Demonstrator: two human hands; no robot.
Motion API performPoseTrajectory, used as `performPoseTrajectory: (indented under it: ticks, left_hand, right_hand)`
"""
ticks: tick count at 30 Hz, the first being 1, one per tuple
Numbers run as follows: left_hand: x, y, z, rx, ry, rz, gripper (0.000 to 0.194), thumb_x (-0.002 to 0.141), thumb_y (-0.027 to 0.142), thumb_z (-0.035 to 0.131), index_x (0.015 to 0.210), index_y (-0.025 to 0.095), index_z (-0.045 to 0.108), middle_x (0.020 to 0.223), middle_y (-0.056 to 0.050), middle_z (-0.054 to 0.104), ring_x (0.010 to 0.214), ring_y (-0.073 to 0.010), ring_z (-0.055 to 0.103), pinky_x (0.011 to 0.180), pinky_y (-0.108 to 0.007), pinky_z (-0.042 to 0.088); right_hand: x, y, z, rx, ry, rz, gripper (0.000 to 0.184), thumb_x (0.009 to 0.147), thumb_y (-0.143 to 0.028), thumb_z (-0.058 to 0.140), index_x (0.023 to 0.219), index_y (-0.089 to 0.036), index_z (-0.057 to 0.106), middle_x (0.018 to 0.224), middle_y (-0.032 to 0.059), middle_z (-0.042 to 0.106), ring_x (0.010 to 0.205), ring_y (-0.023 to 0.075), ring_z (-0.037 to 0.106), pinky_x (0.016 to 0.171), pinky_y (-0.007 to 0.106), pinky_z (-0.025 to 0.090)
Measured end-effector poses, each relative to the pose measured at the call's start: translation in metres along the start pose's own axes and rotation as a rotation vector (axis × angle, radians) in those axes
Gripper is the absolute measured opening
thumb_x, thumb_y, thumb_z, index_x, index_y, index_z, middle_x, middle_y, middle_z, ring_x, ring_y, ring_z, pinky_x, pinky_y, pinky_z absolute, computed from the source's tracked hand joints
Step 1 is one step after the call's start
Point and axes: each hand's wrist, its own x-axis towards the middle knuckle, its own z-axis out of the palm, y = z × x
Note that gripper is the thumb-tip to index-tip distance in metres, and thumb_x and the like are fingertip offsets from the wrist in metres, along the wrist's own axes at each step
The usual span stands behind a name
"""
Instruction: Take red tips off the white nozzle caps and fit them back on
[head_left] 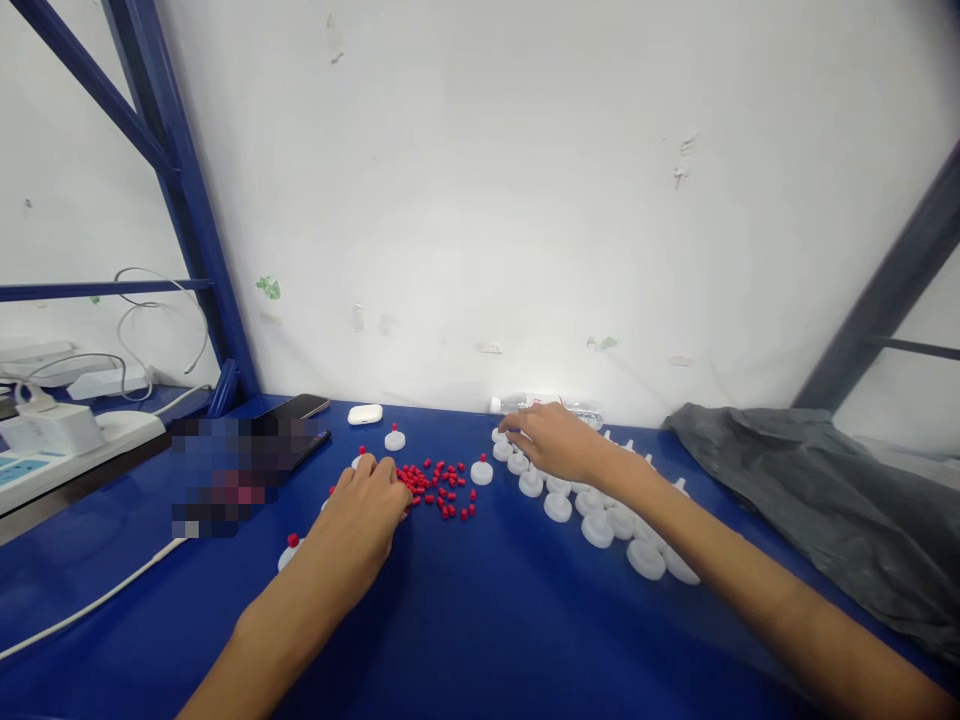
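My left hand (367,495) is at the left edge of a pile of small red caps (431,483), its fingers curled down and the fingertips hidden. Beyond the pile, my right hand (551,440) has its fingers bent together at the tip of a white nozzle lid (499,436), at the far end of the rows of white nozzle lids (598,529). My right forearm hides part of these rows. One white lid with a red cap on its tip (481,471) stands right of the pile. Several more red-tipped lids (394,438) stand around my left hand, some partly covered.
A clear plastic bottle (574,408) lies by the wall, and a white earbud case (365,414) sits at the back. Phones (296,408) and a white cable (97,605) are at left, near a power strip (127,440). Dark sheeting (810,490) covers the right side.
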Motion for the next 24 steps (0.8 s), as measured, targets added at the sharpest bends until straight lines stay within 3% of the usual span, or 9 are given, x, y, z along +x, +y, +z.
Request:
performPoseTrajectory:
  ticks: [4, 12, 15, 18, 21, 24]
  left_hand:
    - [-0.001, 0.006, -0.012, 0.008, -0.082, -0.003, 0.027, 0.095, 0.012, 0.052, 0.094, 0.019, 0.078, 0.107, -0.015, 0.072, 0.109, -0.0380, 0.059, 0.086, -0.047, 0.044]
    - [-0.006, 0.015, -0.018, 0.066, 0.035, 0.046, 0.027, 0.097, 0.017, 0.045, 0.094, 0.016, 0.071, 0.103, -0.016, 0.071, 0.102, -0.0334, 0.062, 0.087, -0.047, 0.048]
    - [-0.007, 0.017, -0.020, 0.045, 0.042, 0.041, 0.028, 0.098, 0.017, 0.042, 0.094, 0.016, 0.070, 0.102, -0.015, 0.071, 0.101, -0.0325, 0.064, 0.088, -0.046, 0.050]
    - [-0.007, 0.016, -0.024, 0.000, 0.039, 0.017, 0.026, 0.098, 0.017, 0.042, 0.092, 0.017, 0.068, 0.101, -0.014, 0.071, 0.097, -0.0310, 0.066, 0.087, -0.045, 0.051]
    - [-0.007, 0.015, -0.028, -0.049, 0.056, -0.022, 0.024, 0.097, 0.018, 0.042, 0.092, 0.018, 0.065, 0.098, -0.011, 0.071, 0.091, -0.0295, 0.068, 0.078, -0.042, 0.050]
    - [-0.007, 0.015, -0.030, -0.065, 0.096, -0.078, 0.022, 0.097, 0.019, 0.043, 0.093, 0.019, 0.064, 0.094, -0.009, 0.072, 0.085, -0.0288, 0.069, 0.072, -0.039, 0.048]
  right_hand:
    - [0.002, 0.002, 0.013, -0.008, -0.008, -0.001, 0.032, 0.105, -0.029, 0.051, 0.121, -0.013, 0.073, 0.110, 0.0161, 0.078, 0.108, 0.0344, 0.070, 0.094, 0.046, 0.048]
    - [0.005, 0.003, 0.026, 0.053, 0.050, 0.028, 0.015, 0.098, -0.024, 0.065, 0.110, -0.018, 0.070, 0.093, 0.0096, 0.079, 0.099, 0.0309, 0.072, 0.098, 0.045, 0.043]
    - [0.004, 0.005, 0.025, 0.126, 0.071, 0.049, 0.005, 0.097, -0.019, 0.064, 0.102, -0.019, 0.065, 0.093, 0.0063, 0.078, 0.091, 0.0252, 0.073, 0.085, 0.035, 0.047]
    - [0.002, 0.008, 0.018, 0.200, 0.104, 0.086, 0.009, 0.105, -0.021, 0.048, 0.106, -0.020, 0.057, 0.087, 0.0050, 0.076, 0.076, 0.0208, 0.071, 0.067, 0.030, 0.047]
    - [0.000, 0.007, 0.007, 0.329, 0.150, 0.086, 0.010, 0.108, -0.025, 0.039, 0.109, -0.023, 0.049, 0.100, 0.0078, 0.076, 0.078, 0.0210, 0.072, 0.065, 0.031, 0.049]
    - [-0.002, -0.001, -0.003, 0.567, 0.188, 0.024, 0.007, 0.106, -0.029, 0.043, 0.101, -0.026, 0.045, 0.123, 0.0103, 0.073, 0.102, 0.0228, 0.072, 0.073, 0.034, 0.053]
